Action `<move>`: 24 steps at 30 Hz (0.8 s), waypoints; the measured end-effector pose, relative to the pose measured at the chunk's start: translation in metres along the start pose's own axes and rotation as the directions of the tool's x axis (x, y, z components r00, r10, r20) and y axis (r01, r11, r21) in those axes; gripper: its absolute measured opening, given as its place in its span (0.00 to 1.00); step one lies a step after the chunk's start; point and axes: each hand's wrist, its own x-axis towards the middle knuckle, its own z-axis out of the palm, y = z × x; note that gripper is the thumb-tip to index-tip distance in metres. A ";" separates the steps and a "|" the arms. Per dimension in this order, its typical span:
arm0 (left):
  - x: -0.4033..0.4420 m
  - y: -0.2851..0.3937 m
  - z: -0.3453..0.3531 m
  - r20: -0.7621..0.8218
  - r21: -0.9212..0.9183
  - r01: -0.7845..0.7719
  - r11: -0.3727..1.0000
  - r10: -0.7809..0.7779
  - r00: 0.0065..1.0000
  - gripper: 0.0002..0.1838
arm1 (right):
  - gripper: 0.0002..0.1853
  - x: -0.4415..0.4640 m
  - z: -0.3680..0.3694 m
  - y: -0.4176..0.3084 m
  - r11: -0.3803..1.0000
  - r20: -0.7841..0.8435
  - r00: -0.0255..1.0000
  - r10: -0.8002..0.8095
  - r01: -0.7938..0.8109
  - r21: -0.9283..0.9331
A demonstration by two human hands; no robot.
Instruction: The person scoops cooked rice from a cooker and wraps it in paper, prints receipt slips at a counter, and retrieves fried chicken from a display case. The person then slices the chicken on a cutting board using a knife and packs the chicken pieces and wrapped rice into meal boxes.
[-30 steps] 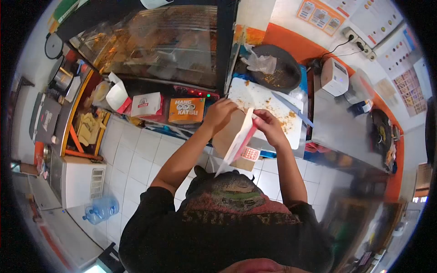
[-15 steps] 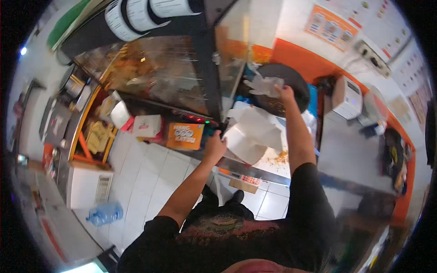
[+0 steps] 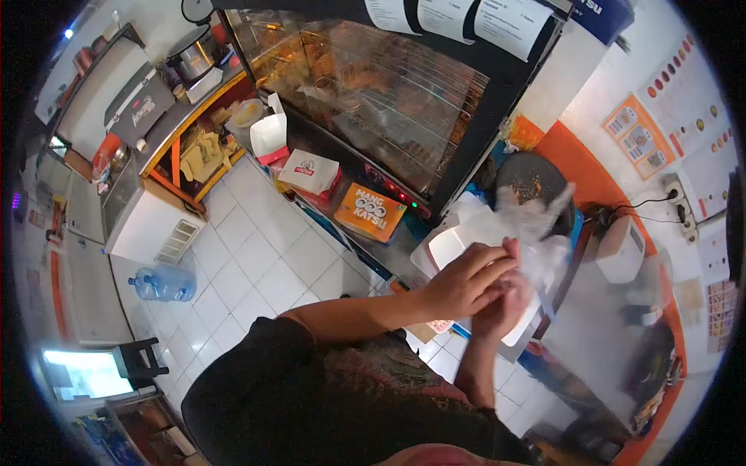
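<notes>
Left of the hands, white tiled floor [image 3: 256, 241]; ahead-left, black-framed glass display case [image 3: 373, 93]. Partly under the hands, white rectangular cutting board [image 3: 514, 335], with open white paperboard box [image 3: 448, 247] just beside the left hand [image 3: 470, 281]; beyond, dark round pan [image 3: 536, 175]. Together, fingers bent, left overlapping right hand [image 3: 503, 307]. At the fingertips, translucent plastic glove [image 3: 536, 221], blurred, perhaps touching; cannot tell whether clamped in either. Partly hidden by plastic: pan and board.

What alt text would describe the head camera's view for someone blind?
A person's left hand and right hand meet at blurred, clear plastic, near an open white box and a dark round pan. To the left are an orange box and a glass-fronted case.
</notes>
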 end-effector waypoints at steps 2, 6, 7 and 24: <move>-0.013 -0.020 0.005 -0.083 0.061 -0.098 0.993 0.103 0.991 0.19 | 0.28 -0.016 0.027 0.001 0.971 0.003 1.000 0.012 -0.012 0.237; -0.029 -0.022 -0.025 -0.132 0.083 -0.108 0.991 0.118 0.984 0.14 | 0.24 -0.012 0.046 0.017 0.896 -0.298 0.870 0.393 -0.289 0.338; -0.041 -0.026 -0.028 -0.038 0.157 -0.137 0.978 0.145 0.989 0.14 | 0.28 -0.016 0.040 0.029 0.804 -0.178 0.872 0.457 -0.319 0.503; -0.061 -0.178 -0.201 0.372 -0.317 -0.574 0.755 0.656 0.657 0.17 | 0.41 0.022 0.186 0.149 0.797 -0.259 0.938 0.230 -0.029 0.604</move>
